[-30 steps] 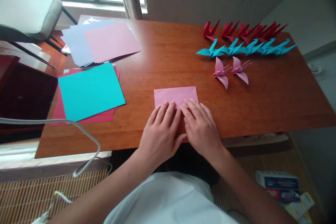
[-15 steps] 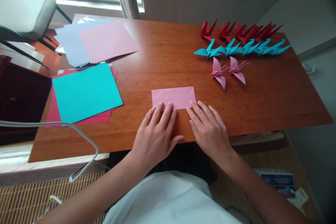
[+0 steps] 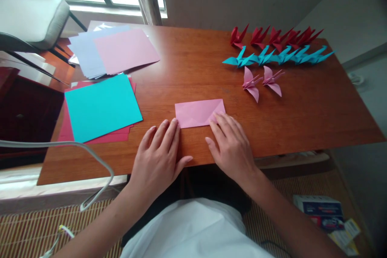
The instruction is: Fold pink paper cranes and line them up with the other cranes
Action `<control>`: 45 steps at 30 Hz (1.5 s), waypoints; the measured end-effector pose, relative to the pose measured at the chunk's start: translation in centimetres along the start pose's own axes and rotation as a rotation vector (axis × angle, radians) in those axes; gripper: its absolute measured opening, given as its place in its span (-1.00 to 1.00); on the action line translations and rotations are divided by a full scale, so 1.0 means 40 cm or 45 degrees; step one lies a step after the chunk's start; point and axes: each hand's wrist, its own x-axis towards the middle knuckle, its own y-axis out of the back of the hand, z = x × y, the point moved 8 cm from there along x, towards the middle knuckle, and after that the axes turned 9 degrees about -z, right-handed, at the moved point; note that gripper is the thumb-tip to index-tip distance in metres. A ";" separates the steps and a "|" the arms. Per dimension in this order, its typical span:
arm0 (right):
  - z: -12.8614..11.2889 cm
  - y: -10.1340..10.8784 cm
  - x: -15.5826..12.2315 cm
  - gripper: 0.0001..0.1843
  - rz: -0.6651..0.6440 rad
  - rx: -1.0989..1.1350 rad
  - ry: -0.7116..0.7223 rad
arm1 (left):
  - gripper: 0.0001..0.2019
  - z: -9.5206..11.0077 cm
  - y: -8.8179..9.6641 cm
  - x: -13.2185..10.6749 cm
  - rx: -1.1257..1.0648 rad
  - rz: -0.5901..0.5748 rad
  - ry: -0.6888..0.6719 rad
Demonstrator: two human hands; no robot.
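Note:
A folded pink paper rectangle (image 3: 198, 113) lies flat on the wooden table (image 3: 302, 117) in front of me. My left hand (image 3: 159, 157) rests flat on the wood, fingers stretched out, its fingertips just at the paper's lower left corner. My right hand (image 3: 231, 145) lies flat too, fingers extended, with the fingertips pressing on the paper's lower right corner. Neither hand holds anything.
Pink paper cranes (image 3: 261, 82), a row of cyan cranes (image 3: 278, 56) and red cranes (image 3: 272, 36) sit at the far right. A cyan sheet (image 3: 101, 107) on red sheets and a pink and lilac stack (image 3: 115, 50) lie left. A grey cable (image 3: 75, 149) crosses the near left edge.
My left hand slid left and back off the pink paper to its corner. My right hand shifted slightly left onto the lower right corner. The paper stayed put.

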 end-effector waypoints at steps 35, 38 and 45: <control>0.143 0.002 -0.010 -0.52 0.334 0.770 -0.353 | -0.09 -0.017 -0.010 -0.010 -0.081 -0.002 -0.021; 0.160 -0.008 -0.007 -0.62 0.338 0.831 -0.393 | -0.11 -0.019 -0.011 -0.009 -0.089 0.000 -0.011; 0.158 0.087 0.001 -0.84 0.480 0.622 -0.381 | -0.17 -0.023 -0.007 -0.002 -0.114 0.024 0.032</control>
